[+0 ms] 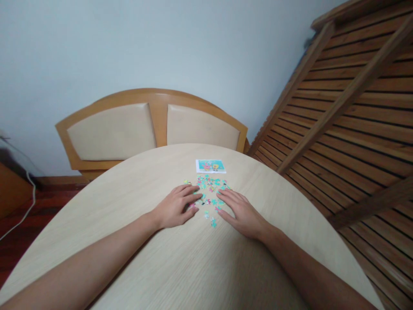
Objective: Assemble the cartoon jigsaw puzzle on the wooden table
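Observation:
Small jigsaw puzzle pieces [213, 222], mostly turquoise with some pink, yellow and white, lie scattered on the round table between my hands. My left hand [177, 206] rests at the left side of the pieces, fingers stretched out, with its fingertips touching or covering some of them. On the right side, my right hand [240, 213] lies with spread fingers, its tips at the edge of the scatter. Neither hand grips anything. Just beyond the pieces lies a picture card [211, 166] with a turquoise background and pink and yellow cartoon figures. Pieces under the fingers are hidden.
The pale wooden round table [135, 267] extends under both forearms. Behind it, a padded wooden headboard [161, 99] stands along the wall. A slatted wooden frame [348, 103] leans at the right. A white cable [30, 206] hangs at the left.

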Motion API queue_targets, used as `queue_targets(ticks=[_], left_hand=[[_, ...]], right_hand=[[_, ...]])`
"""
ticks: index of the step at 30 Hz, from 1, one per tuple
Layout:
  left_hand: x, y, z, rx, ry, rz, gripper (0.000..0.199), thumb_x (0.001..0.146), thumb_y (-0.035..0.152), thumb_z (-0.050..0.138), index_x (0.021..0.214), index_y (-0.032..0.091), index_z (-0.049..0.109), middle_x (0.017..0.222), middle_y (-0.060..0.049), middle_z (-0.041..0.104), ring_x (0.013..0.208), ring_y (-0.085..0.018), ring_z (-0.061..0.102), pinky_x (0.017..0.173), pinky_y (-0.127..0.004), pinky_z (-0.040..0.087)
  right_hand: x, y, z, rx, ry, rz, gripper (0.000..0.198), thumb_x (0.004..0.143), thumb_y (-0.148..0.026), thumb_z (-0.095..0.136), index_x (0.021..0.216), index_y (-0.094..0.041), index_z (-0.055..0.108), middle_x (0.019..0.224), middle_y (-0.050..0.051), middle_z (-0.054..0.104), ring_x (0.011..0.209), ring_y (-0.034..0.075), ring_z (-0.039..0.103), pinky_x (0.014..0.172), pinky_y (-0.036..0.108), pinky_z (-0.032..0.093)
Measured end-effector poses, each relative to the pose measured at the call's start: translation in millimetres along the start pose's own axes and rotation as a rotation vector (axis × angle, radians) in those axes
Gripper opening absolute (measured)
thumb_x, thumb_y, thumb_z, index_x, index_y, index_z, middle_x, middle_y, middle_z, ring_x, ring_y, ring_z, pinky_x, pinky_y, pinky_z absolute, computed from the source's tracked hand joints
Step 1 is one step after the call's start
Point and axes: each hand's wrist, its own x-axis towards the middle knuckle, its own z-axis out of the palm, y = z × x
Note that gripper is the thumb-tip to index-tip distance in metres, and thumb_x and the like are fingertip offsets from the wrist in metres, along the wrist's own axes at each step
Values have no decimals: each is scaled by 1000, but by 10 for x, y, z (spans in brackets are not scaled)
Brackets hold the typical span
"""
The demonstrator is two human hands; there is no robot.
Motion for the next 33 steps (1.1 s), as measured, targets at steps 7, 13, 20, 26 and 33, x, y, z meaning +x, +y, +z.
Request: queue_targets(ticks=[7,13,20,26,33], left_hand=[[33,58,-75,-63,-61,100,30,100,33,51,125,26,68,135,-7,63,128,-27,55,111,-47,43],[48,77,-80,-83,-68,125,35,101,32,50,133,27,63,137,-6,64,131,-26,53,113,-47,41],[58,61,-46,-36,-36,65,33,101,32,49,129,23,65,134,-8,65,128,-26,56,112,-47,43],[51,13,2,9,33,-3,32,100,32,51,126,23,66,128,-10,67,126,-27,57,111,-48,44],[33,-47,50,20,90,-90,32,97,29,52,126,18,62,134,-13,62,127,-28,56,113,-48,45]], right_hand=[[103,-47,4,12,-74,1,68,98,-59,48,155,-22,41,162,10,36,151,32,29,121,58,26],[107,-86,-28,58,-96,-84,64,95,-57,55,149,-25,49,156,11,47,149,32,34,121,59,21],[127,-53,-12,61,-43,-64,66,98,-58,50,153,-22,43,158,13,45,147,30,38,120,54,27],[502,-22,27,17,-75,-13,71,100,-63,42,155,-20,39,163,12,35,151,29,31,122,55,22],[860,-164,129,-13,-116,8,72,99,-66,37,155,-20,41,163,12,35,152,33,28,122,57,22]])
